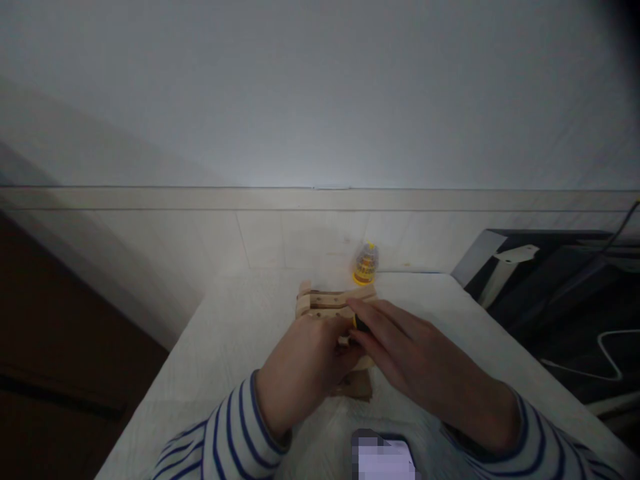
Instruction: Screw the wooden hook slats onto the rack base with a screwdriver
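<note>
A light wooden slatted piece (320, 301) with small holes lies on the white table in front of me. My left hand (315, 350) is closed over its near part, fingers curled and partly hidden. In my right hand (400, 340) is a small screwdriver (359, 325), its black and yellow handle pinched between the fingertips. Its shaft and tip are hidden behind my fingers and the wood. Both hands meet over the right half of the wooden piece. Just below them lies a flat brown piece (356, 385), partly covered by my left hand.
Behind the wood, by the wall, stands a clear cone-shaped case with a yellow base (365, 270). A phone (385, 457) lies at the near edge, its screen blurred. Dark panels and a white bracket (510, 267) are off to the right. A brown surface (65, 347) is at left.
</note>
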A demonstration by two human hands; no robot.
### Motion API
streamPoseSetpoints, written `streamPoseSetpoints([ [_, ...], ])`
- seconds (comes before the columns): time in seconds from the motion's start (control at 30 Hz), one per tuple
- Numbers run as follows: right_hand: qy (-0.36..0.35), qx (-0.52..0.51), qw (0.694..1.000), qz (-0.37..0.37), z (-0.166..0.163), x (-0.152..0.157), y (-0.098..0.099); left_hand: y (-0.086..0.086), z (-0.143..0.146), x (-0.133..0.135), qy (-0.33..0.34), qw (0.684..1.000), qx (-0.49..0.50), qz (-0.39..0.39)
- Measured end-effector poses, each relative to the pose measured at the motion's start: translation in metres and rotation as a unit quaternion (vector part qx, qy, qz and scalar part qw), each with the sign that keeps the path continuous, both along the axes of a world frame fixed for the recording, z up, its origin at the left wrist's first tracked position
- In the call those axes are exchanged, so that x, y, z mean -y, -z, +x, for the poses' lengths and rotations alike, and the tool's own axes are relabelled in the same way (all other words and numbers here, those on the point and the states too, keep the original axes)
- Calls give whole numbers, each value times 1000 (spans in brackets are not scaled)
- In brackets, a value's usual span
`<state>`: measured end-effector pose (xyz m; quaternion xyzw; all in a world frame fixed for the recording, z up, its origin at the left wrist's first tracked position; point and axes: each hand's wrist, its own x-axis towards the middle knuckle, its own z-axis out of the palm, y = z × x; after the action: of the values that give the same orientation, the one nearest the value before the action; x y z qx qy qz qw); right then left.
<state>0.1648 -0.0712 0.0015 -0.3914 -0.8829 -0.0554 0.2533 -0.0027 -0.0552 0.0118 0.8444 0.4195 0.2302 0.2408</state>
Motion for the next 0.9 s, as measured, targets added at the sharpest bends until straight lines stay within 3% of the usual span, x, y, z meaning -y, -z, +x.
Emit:
streamPoseSetpoints([
  [0.57,-16,-20,999,-29,-2,0,0,0,-1,-1,8,1000,-9,-12],
  [0.9,-4,2,1000,5,-1,1,3,-4,0,-1,15,1000,-12,-10],
])
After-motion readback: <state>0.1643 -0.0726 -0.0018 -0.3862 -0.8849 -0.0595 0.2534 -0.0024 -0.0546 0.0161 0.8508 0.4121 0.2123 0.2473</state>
